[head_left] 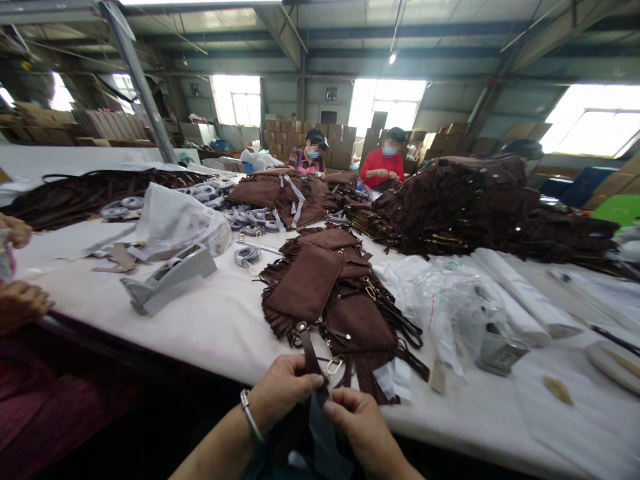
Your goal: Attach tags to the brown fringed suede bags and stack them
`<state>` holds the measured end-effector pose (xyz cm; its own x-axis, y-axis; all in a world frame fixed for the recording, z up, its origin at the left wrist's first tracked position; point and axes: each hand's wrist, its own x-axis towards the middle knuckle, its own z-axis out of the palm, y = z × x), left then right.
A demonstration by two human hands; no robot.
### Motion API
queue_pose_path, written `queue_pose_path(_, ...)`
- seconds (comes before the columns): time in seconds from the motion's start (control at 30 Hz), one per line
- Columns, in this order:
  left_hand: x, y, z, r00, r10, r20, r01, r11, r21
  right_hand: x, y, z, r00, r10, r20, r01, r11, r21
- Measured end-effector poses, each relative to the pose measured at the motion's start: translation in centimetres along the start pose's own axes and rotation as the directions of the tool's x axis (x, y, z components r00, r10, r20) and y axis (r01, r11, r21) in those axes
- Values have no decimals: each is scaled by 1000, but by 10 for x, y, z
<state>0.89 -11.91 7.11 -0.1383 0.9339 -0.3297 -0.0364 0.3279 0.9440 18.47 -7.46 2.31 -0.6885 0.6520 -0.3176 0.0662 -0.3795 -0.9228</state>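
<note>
At the table's near edge, my left hand (286,388) pinches a dark brown strap (311,355) that runs up to a fringed brown pouch (305,283). My right hand (361,421) is closed just to the right, its thumb and fingers gripping a strip of thin translucent wrapping (323,433) that hangs below the strap. A gold clasp (333,367) lies just beyond my fingertips. Another brown pouch (360,323) with fringe and a zip rests beside the first. The lower end of the strap is hidden between and below my hands.
A grey tape dispenser (170,277) stands to the left, by a crumpled plastic bag (180,217). Clear plastic bags (450,303) and a second dispenser (500,350) lie at right. A tall pile of fringed pouches (455,193) fills the back right. Two people sit opposite; another person's hands show at left.
</note>
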Motion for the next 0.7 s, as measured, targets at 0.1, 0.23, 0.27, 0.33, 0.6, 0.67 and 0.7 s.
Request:
queue_pose_path(0.1,-1,-5,-2,998,-47,46,50,997,-60,4,-6,5,1000,-5,-11,5,999,-37)
queue_pose_path(0.23,-6,-7,-3,992,-87,94,100,986,-134,13,-16,10,998,-43,-42,35,983,-178)
queue_pose_path(0.27,-7,-7,-3,991,-90,98,104,985,-140,15,-18,10,997,-63,-43,52,973,-223)
queue_pose_path(0.33,-6,-6,-6,993,-96,65,103,988,-118,19,-22,9,996,-79,-33,67,957,-282)
queue_pose_path(0.6,41,-3,-25,937,-283,-203,181,894,-410,23,-18,5,995,-54,-86,25,951,-310)
queue_pose_path(0.67,49,-2,-25,938,-277,-211,170,893,-417,25,-19,5,992,-64,-112,22,941,-336)
queue_pose_path(0.7,51,-1,-24,942,-266,-205,162,895,-416,27,-20,5,990,-69,-121,22,936,-352)
